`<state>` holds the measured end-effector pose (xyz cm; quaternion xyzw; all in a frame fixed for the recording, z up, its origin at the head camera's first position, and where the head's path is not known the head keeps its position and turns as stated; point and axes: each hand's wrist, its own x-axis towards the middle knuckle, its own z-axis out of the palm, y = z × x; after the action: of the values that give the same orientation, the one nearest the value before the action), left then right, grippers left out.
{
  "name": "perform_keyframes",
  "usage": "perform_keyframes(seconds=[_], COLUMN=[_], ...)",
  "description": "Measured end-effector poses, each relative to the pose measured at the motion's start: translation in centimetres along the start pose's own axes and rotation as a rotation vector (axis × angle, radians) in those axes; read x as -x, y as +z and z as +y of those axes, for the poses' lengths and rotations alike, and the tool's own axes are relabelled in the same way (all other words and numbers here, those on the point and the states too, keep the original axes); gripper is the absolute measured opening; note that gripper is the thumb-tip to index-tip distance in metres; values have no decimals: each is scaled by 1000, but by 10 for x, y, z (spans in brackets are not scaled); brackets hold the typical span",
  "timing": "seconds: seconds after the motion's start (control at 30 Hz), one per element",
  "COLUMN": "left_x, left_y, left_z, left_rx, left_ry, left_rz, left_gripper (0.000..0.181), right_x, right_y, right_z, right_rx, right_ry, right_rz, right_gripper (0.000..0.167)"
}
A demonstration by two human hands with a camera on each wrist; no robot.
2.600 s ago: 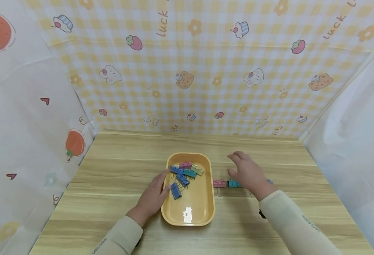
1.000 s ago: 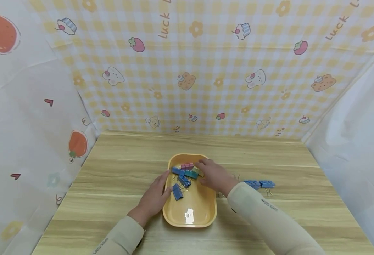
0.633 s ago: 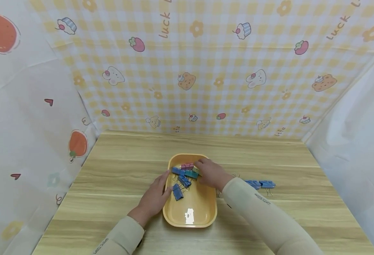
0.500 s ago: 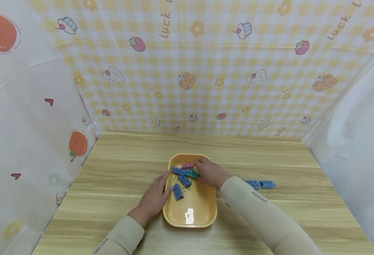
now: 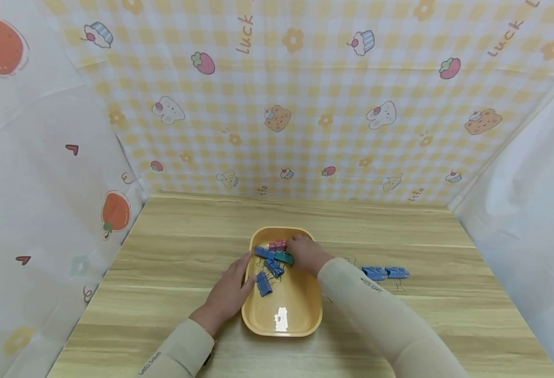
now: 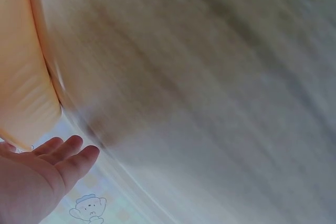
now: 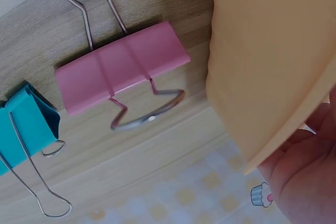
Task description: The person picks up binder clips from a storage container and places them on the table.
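Note:
In the head view, my left hand rests along the left side of a yellow tray, fingers extended against its wall. My right hand reaches over the right rim into the tray; its fingertips are hidden where a yellow binder clip lay. Beside it are a teal binder clip and a pink binder clip. Several blue binder clips lie on the tray's left side. Outside, in the right wrist view, another pink binder clip and another teal one lie near the tray wall.
Two blue binder clips lie on the wooden table right of the tray, under the reach of my right sleeve. A checked cloth hangs behind the table, with white cloths on both sides.
My right hand has moved left from above the table clips into the tray, then slightly deeper, covering the yellow binder clip. The left hand has stayed at the tray's side.

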<state>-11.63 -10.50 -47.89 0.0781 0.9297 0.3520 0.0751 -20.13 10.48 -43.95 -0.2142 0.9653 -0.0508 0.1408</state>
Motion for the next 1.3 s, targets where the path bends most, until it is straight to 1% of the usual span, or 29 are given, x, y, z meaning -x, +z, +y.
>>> perform_keyframes(seconds=[0.13, 0.3, 0.67, 0.83, 1.1, 1.3], left_x=[-1, 0, 0, 0, 1, 1], left_y=[-1, -1, -1, -1, -2, -2], left_z=[0, 1, 2, 3, 3, 4], left_rx=[-7, -17, -53, -58, -46, -45], left_ry=[-1, -4, -6, -11, 4, 8], left_rz=[-4, -9, -2, -5, 8, 14], left_gripper=[64, 64, 63, 63, 63, 63], right_x=[-4, -6, -6, -6, -9, -10], right_y=[1, -1, 1, 2, 7, 10], right_z=[0, -2, -6, -8, -7, -7], right_rx=[20, 31, 88, 106, 131, 140], right_ry=[-2, 15, 26, 33, 47, 62], right_rz=[6, 9, -3, -9, -3, -8], right_gripper=[37, 37, 32, 30, 26, 28])
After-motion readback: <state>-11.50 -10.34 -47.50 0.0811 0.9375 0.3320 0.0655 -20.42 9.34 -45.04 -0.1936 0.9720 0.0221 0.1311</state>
